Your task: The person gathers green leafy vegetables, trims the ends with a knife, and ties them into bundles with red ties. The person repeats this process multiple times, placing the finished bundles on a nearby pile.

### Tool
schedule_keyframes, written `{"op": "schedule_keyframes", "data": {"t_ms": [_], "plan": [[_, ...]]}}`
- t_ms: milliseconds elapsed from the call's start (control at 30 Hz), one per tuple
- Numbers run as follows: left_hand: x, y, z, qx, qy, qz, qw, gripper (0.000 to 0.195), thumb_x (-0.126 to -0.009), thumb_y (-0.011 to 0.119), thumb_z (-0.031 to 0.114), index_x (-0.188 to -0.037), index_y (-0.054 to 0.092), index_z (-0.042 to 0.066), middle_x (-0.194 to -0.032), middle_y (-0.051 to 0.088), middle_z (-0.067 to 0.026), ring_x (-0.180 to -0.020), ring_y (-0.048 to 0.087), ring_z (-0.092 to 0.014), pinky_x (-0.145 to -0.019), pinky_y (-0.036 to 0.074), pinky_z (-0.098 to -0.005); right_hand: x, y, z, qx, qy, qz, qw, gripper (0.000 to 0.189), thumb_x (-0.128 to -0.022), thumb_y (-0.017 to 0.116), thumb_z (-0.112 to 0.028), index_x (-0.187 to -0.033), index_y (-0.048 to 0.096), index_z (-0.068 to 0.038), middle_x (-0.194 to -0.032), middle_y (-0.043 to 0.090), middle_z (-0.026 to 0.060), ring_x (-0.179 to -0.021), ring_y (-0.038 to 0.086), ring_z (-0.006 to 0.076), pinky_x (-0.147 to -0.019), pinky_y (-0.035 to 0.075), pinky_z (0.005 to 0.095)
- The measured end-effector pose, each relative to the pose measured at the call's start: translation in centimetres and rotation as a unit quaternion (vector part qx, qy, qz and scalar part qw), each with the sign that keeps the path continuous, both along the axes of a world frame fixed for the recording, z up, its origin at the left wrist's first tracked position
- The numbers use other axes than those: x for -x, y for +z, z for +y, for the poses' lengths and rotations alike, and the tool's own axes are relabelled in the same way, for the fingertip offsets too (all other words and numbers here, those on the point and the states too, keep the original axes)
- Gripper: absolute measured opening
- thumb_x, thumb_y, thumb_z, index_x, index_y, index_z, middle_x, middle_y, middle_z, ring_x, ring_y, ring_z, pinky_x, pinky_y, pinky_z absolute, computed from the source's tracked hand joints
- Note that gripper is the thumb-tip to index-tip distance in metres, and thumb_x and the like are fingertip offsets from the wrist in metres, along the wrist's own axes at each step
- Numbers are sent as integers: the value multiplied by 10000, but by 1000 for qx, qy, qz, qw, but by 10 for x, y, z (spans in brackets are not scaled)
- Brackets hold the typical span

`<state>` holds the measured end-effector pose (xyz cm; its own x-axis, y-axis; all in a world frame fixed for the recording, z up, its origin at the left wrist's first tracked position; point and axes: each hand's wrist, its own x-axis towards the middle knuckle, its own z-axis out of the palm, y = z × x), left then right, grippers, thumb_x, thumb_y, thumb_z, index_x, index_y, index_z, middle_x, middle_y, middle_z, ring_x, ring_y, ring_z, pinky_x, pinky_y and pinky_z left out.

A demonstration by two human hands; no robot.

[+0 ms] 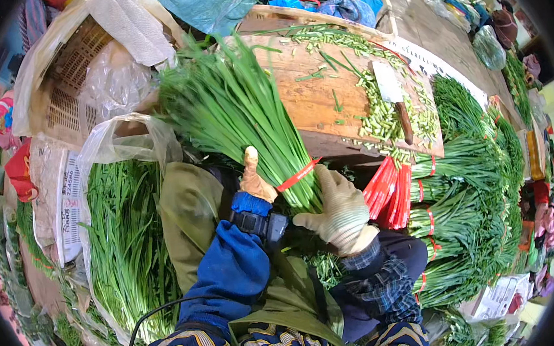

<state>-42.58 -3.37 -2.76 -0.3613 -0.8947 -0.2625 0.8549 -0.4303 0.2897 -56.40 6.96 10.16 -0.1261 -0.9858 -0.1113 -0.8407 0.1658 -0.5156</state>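
A large bundle of green garlic chives (253, 121), bound near its stem ends by a red printed tie (299, 175), lies slanted across the middle. My left hand (257, 177), in a stained glove with the thumb raised, is under and against its left side; the fingers are hidden beneath the leaves. My right hand (340, 207), in a striped knit glove, touches the stem ends from the right, thumb apart; how firmly it holds cannot be told. Behind is a wooden cutting board (320, 96) with cut stem ends (375, 121) and a cleaver (389, 86). Red tie strips (388, 193) hang from its front edge.
Tied chive bundles (461, 217) are stacked at the right. A plastic bag of loose chives (129, 243) stands at the left, below a plastic crate (74, 76) with clear film. A basket (289, 13) with cloths sits behind the board. People are at the far edges.
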Motion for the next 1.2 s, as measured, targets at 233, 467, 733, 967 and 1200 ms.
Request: {"op": "schedule_keyframes", "data": {"t_ms": [233,467,733,967,1200], "plan": [[-12,26,16,112,-82,-60,988,489,-728,743,260,-1138,591,41,-1111,625,-87,-1016,605,-249,-912,494,-442,6,27,-18,280,37,-54,958,453,-726,753,-116,-1139,580,-48,-923,593,116,-754,614,228,-674,505,317],[-28,9,26,207,-135,-234,940,458,-764,689,175,-1165,554,-1,-1089,627,-96,-1008,598,-212,-906,496,-391,-6,60,-37,200,7,-288,936,137,-791,663,-101,-911,630,-44,-772,622,56,-712,603,188,-626,488,328],[-38,19,26,219,-277,-94,931,672,-664,766,154,-1277,504,65,-1223,581,-86,-1102,572,-264,-967,461,-423,53,7,26,17,-82,-431,899,625,-717,768,-196,-1232,500,36,-1102,611,145,-993,577,226,-880,453,292],[-35,-8,28,223,-253,-206,919,670,-615,738,83,-1251,530,55,-1068,627,-50,-811,592,-163,-694,487,-275,14,-25,0,138,-94,-581,796,662,-596,821,-95,-1161,504,38,-983,630,109,-882,579,173,-819,489,320],[-43,-57,9,253,-217,-284,899,454,-829,606,131,-1245,472,9,-1054,588,-60,-722,466,-132,-605,417,-263,-9,-24,-12,94,-222,-472,848,820,-541,873,-282,-1149,475,98,-1023,630,176,-928,600,237,-821,488,349]]}}
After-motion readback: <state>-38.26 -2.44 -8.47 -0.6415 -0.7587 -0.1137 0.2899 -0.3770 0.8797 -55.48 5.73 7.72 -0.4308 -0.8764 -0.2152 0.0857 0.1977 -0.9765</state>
